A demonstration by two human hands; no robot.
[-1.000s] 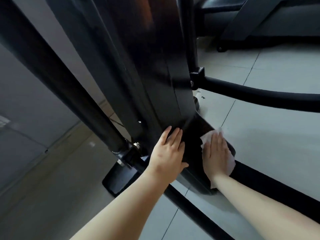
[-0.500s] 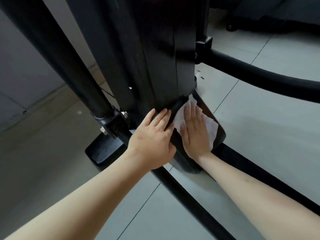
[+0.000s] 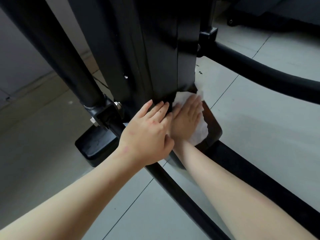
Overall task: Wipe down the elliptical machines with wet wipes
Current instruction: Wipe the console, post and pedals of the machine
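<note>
While both hands work at the foot of the black elliptical machine (image 3: 121, 49), the white wet wipe (image 3: 201, 130) lies spread on the sloped cover (image 3: 213, 129) at the bottom of the upright column (image 3: 164, 66), pinned under the right hand (image 3: 186, 122). Its fingers (image 3: 194, 104) are straight, close together and flat on the wipe, pressing rather than gripping. Wipe edges show past the fingertips and along the outer side of the palm.

Left hand (image 3: 149, 134): just beside the right, its thumb overlapping it in this view. Fingers straight, slightly spread, flat against the column's lower edge, holding nothing.

Diagonal bar (image 3: 52, 54) ends in a bolted joint (image 3: 105, 113) left of the hands. Black foot cap (image 3: 93, 146) rests on the grey tiled floor (image 3: 259, 144). Curved bar (image 3: 259, 75) runs off to the right.
</note>
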